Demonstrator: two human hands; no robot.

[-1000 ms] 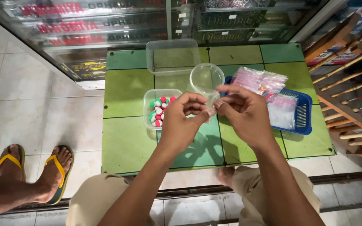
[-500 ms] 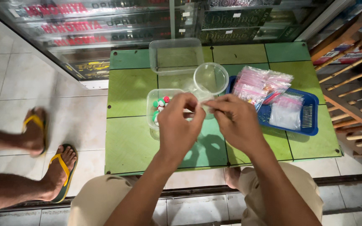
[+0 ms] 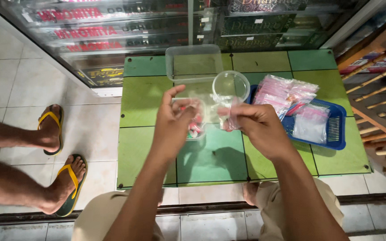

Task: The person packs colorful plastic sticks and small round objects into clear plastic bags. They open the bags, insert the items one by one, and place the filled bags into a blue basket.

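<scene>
A low square table topped with green tiles (image 3: pixel 148 102) fills the middle of the frame, standing on a floor of pale grey-white tiles (image 3: pixel 18 76). Along the top of the frame runs a glass-fronted display cabinet (image 3: pixel 126 27) with packaged goods behind the pane, and at the upper right a slatted wooden rack (image 3: pixel 376 85) leans into view.

Above the table's centre, the left hand (image 3: pixel 173 127) and the right hand (image 3: pixel 258 127) meet over a small clear plastic bag (image 3: pixel 228 117). The right hand's thumb and fingers are pinched narrowly on the bag's edge; the left hand's fingertips are drawn close at its other side, forefinger raised, though whether they actually clamp the film cannot be told. Just below the left hand, partly hidden, sits a small clear tub of red, white and green pieces (image 3: pixel 195 129) on the table. Behind the hands lie a round clear plastic cup (image 3: pixel 231 84) and, further back, an empty rectangular clear plastic container (image 3: pixel 194 61).

At the right of the table a blue plastic basket (image 3: pixel 338 127) holds pink-striped packets of small bags (image 3: pixel 284 91) and a clear packet (image 3: pixel 310 125).

At the left edge, another person's two bare feet in yellow-strapped sandals (image 3: pixel 63 178) rest on the floor, well apart from the table.
</scene>
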